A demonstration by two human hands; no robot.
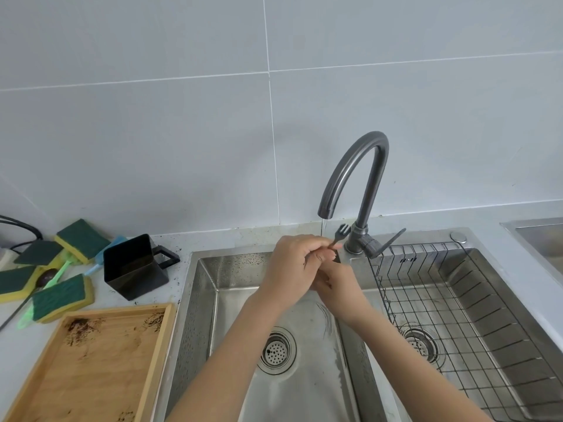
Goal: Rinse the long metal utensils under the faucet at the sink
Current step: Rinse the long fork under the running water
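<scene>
A thin stream of water runs from the curved grey faucet point(353, 175) into the left basin of the steel sink point(201, 300). My left hand point(292, 263) grips the handle of a small dark metal fork point(340, 234), whose tines point up just right of the stream. My right hand point(335, 278) sits below and against the left hand, fingers curled at the fork's handle. The lower end of the fork is hidden by my hands.
A wire rack point(441, 300) fills the right basin. On the left counter stand a black square cup point(134, 266), several green-and-yellow sponges point(58, 296), green-handled brushes point(58, 275) and a stained wooden tray point(91, 363). The faucet lever point(391, 240) sticks out right.
</scene>
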